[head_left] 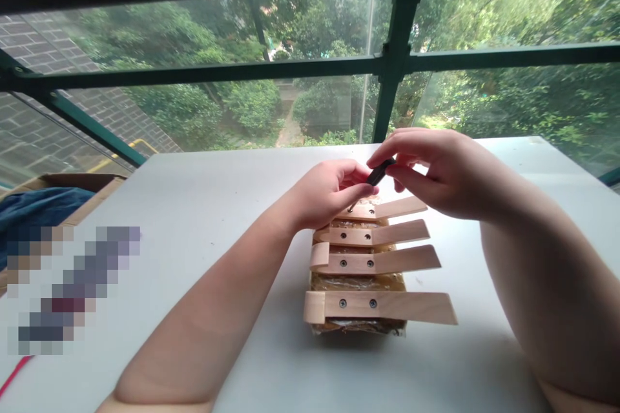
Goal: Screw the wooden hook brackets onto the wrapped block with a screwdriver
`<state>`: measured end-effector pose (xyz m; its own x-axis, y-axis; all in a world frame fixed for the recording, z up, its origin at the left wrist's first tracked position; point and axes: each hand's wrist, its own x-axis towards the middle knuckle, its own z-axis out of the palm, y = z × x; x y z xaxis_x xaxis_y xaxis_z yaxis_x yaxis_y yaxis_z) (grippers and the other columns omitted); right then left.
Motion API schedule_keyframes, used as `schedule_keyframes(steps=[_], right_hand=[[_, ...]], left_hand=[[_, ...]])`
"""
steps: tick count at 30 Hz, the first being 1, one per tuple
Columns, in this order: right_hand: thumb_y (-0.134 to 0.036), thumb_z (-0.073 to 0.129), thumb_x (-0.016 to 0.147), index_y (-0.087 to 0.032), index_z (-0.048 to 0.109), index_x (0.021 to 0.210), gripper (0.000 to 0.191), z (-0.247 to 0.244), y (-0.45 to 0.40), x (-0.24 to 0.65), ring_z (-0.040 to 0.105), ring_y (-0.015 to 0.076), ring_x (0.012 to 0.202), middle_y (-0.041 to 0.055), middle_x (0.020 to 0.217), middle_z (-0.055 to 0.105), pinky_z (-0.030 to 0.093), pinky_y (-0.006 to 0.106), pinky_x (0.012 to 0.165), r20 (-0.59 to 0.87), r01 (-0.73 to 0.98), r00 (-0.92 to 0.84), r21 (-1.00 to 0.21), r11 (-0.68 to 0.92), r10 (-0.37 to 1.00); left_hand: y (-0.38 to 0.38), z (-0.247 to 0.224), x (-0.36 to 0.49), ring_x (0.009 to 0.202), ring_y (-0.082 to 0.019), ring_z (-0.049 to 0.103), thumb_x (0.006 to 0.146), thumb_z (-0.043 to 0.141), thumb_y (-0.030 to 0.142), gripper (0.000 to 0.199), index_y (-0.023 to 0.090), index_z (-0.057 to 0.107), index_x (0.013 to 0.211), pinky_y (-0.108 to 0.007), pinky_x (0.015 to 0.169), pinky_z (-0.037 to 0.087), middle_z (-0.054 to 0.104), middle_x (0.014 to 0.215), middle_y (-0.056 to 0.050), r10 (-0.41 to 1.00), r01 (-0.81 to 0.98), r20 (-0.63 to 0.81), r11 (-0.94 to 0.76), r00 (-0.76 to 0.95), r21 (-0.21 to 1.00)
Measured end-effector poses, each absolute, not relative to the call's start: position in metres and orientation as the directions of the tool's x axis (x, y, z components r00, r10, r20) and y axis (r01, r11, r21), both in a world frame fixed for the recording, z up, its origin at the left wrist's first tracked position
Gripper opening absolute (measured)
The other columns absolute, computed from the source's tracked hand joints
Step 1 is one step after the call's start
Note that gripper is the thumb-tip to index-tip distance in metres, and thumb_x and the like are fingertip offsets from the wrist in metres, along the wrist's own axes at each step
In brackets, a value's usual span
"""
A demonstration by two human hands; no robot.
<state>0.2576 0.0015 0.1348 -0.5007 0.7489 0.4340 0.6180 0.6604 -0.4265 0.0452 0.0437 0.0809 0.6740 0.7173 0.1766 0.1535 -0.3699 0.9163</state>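
My right hand [431, 171] pinches the black handle of a small screwdriver [380, 171] between thumb and fingers. Lower down, my left hand [332, 193] closes its thumb and fingers round the front end of the same tool. Its thin shaft slants down to a screw in the farthest of several pale wooden pieces [404, 206]. These lie in a row across a block wrapped in shiny brown tape [358, 282]. The nearest wooden piece [411, 307] has two screws [343, 303] in it, and a rounded raised left end. My left fingers hide part of the farthest piece.
The block stands on a white table [261, 348]. A cardboard box [104, 190] with dark blue cloth [43, 206] is at the left. A blurred-out item [82, 297] lies on the table's left, with a red cord [17, 371] below it. Green-framed windows [394, 45] rise behind.
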Motion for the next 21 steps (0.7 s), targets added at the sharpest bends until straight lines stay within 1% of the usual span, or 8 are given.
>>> schedule_keyframes(steps=[3, 5, 7, 10, 13, 15, 18, 21], right_hand=[[-0.024, 0.061, 0.086, -0.023, 0.072, 0.103, 0.020, 0.134, 0.002, 0.257, 0.060, 0.0150, 0.064, 0.0009, 0.079, 0.070, 0.045, 0.030, 0.058, 0.433, 0.677, -0.433, -0.423, 0.602, 0.791], [-0.028, 0.061, 0.087, -0.022, 0.073, 0.099, 0.017, 0.133, 0.001, 0.255, 0.057, 0.0138, 0.058, -0.0004, 0.070, 0.067, 0.041, 0.029, 0.054, 0.443, 0.706, -0.389, -0.420, 0.570, 0.808], [-0.029, 0.062, 0.087, -0.022, 0.073, 0.092, 0.014, 0.133, 0.000, 0.252, 0.055, 0.0135, 0.056, -0.0006, 0.066, 0.065, 0.039, 0.029, 0.054, 0.454, 0.720, -0.352, -0.428, 0.546, 0.819], [-0.032, 0.065, 0.085, -0.022, 0.072, 0.084, 0.013, 0.133, -0.001, 0.248, 0.056, 0.0138, 0.057, -0.0001, 0.066, 0.066, 0.039, 0.029, 0.056, 0.465, 0.726, -0.311, -0.447, 0.523, 0.829], [-0.038, 0.068, 0.083, -0.021, 0.071, 0.078, 0.018, 0.132, -0.001, 0.244, 0.058, 0.0145, 0.057, 0.0009, 0.065, 0.067, 0.040, 0.029, 0.055, 0.461, 0.717, -0.278, -0.484, 0.502, 0.843], [-0.043, 0.069, 0.082, -0.021, 0.068, 0.073, 0.023, 0.130, 0.000, 0.243, 0.057, 0.0147, 0.056, 0.0014, 0.063, 0.067, 0.039, 0.029, 0.052, 0.454, 0.708, -0.249, -0.517, 0.480, 0.856], [-0.049, 0.069, 0.080, -0.022, 0.063, 0.067, 0.031, 0.126, 0.002, 0.240, 0.053, 0.0139, 0.053, 0.0012, 0.061, 0.064, 0.036, 0.029, 0.049, 0.460, 0.713, -0.203, -0.536, 0.452, 0.864], [-0.052, 0.069, 0.079, -0.022, 0.055, 0.064, 0.036, 0.124, 0.002, 0.236, 0.046, 0.0120, 0.051, -0.0002, 0.058, 0.060, 0.031, 0.028, 0.048, 0.469, 0.740, -0.165, -0.523, 0.424, 0.867]], left_hand=[[0.044, 0.081, 0.044, 0.102, -0.023, 0.069, 0.090, 0.060, 0.040, 0.032, 0.014, 0.068, 0.108, -0.037, 0.091, 0.053, 0.074, 0.105, -0.011, 0.695, 0.162, 0.168, -0.383, 0.699, 0.910], [0.043, 0.082, 0.045, 0.101, -0.023, 0.069, 0.092, 0.058, 0.039, 0.031, 0.014, 0.068, 0.107, -0.036, 0.091, 0.053, 0.074, 0.105, -0.011, 0.694, 0.171, 0.161, -0.384, 0.702, 0.907], [0.042, 0.082, 0.046, 0.100, -0.023, 0.069, 0.091, 0.060, 0.039, 0.031, 0.013, 0.068, 0.106, -0.035, 0.089, 0.053, 0.074, 0.103, -0.011, 0.697, 0.170, 0.157, -0.377, 0.699, 0.911], [0.040, 0.081, 0.047, 0.096, -0.021, 0.069, 0.085, 0.068, 0.039, 0.033, 0.014, 0.065, 0.107, -0.033, 0.085, 0.054, 0.073, 0.100, -0.010, 0.714, 0.167, 0.176, -0.382, 0.678, 0.909], [0.040, 0.080, 0.047, 0.090, -0.020, 0.069, 0.080, 0.073, 0.040, 0.037, 0.015, 0.062, 0.105, -0.033, 0.082, 0.055, 0.071, 0.097, -0.008, 0.748, 0.185, 0.209, -0.406, 0.630, 0.895], [0.040, 0.081, 0.047, 0.088, -0.020, 0.068, 0.077, 0.075, 0.041, 0.038, 0.016, 0.061, 0.102, -0.034, 0.081, 0.055, 0.070, 0.095, -0.007, 0.764, 0.194, 0.239, -0.429, 0.599, 0.882], [0.039, 0.082, 0.048, 0.086, -0.020, 0.068, 0.075, 0.076, 0.043, 0.040, 0.016, 0.059, 0.099, -0.035, 0.082, 0.055, 0.069, 0.093, -0.006, 0.775, 0.203, 0.281, -0.461, 0.567, 0.864], [0.038, 0.083, 0.048, 0.087, -0.020, 0.068, 0.075, 0.076, 0.044, 0.040, 0.017, 0.058, 0.099, -0.036, 0.083, 0.056, 0.069, 0.092, -0.005, 0.775, 0.206, 0.292, -0.472, 0.561, 0.857]])
